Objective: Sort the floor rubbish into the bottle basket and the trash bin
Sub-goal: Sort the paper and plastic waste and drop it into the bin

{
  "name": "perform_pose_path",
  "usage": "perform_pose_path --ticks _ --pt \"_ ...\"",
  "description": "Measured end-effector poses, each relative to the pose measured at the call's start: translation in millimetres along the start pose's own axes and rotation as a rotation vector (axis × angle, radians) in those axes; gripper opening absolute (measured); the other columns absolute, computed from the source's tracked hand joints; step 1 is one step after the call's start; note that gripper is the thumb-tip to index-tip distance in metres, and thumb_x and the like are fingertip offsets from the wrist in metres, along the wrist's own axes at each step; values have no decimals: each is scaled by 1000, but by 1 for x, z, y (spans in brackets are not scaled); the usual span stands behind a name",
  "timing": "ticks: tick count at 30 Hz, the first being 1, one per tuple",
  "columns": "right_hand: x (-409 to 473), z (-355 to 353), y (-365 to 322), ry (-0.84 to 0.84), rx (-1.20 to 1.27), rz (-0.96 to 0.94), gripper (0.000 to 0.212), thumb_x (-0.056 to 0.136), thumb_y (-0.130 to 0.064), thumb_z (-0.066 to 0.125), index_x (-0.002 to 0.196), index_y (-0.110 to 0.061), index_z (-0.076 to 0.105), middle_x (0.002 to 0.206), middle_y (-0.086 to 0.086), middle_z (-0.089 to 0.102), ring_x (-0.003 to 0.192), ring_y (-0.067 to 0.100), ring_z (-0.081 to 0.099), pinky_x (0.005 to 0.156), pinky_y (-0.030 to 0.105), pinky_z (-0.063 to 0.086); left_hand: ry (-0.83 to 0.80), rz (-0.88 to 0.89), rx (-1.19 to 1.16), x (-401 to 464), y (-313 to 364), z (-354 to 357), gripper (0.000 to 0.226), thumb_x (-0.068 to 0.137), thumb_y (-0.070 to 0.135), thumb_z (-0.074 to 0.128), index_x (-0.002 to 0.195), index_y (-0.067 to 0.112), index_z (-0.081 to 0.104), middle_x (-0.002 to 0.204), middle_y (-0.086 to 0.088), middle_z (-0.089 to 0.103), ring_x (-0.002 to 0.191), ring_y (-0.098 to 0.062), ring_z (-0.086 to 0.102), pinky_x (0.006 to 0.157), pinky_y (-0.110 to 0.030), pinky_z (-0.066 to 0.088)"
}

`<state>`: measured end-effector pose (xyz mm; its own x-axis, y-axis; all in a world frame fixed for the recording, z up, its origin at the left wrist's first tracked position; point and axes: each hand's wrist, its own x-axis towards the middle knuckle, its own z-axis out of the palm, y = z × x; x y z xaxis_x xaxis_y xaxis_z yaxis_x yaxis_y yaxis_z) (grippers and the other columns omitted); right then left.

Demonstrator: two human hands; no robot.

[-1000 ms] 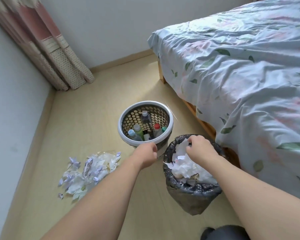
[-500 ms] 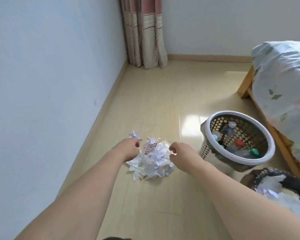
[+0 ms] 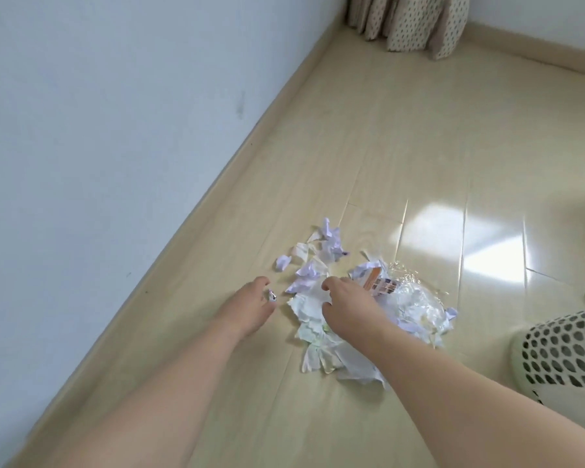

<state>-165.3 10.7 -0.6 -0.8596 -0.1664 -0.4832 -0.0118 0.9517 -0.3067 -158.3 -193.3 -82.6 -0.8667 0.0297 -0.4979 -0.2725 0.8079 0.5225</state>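
Hands (image 3: 247, 309) counted: 2 | rubbish piles (image 3: 348, 298) counted: 1 | perforated baskets (image 3: 561, 352) counted: 1 | curtains (image 3: 416, 21) counted: 1

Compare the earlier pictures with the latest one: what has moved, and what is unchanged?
Both hands left the trash bin and reached down to the paper scraps; the right hand now rests on them, the left hand beside them. The pile and the bottle basket stayed put.

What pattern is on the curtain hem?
Small dark dots on beige, on the curtain; head view.
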Motion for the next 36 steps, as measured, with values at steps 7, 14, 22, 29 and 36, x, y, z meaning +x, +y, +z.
perform_pose_path --ticks 7,14,22,29,36 --pt "68 50 2 99 -214 -179 38 97 -21 43 135 -19 41 124 4 46 108 25 47 84 33 42 502 274 194 24 -24 71 14 83 15 41 85 13 55 82 -6 54 65 -29 56 56 -33 41" --pt "85 61 3 210 -213 -195 22 97 -17 43 107 -15 62 105 2 56 93 24 52 69 30 36 532 298 169 25 -34 78 19 73 9 35 81 12 52 79 -7 53 64 -28 52 56 -36 45" --pt "-4 -35 11 274 24 -155 18 98 -25 45 94 -17 61 95 -7 53 83 18 57 66 32 47 -1 -41 176 17 18 16 14 95 3 44 88 15 43 109 -12 55 102 -33 59 78 -33 42" --pt "-138 -120 62 341 53 7 16 97 -27 49 90 -18 60 90 -5 55 79 18 56 70 32 47 -31 47 38 -68 150 -33 19 99 14 37 80 15 41 82 -5 52 65 -19 41 58 -30 34" --pt "-325 -159 143 443 143 332 20 96 -28 51 80 -19 59 79 -3 63 73 18 59 70 36 54 -104 242 -200 -200 296 -13 12 90 7 47 80 12 53 77 -4 62 63 -19 62 58 -25 45"
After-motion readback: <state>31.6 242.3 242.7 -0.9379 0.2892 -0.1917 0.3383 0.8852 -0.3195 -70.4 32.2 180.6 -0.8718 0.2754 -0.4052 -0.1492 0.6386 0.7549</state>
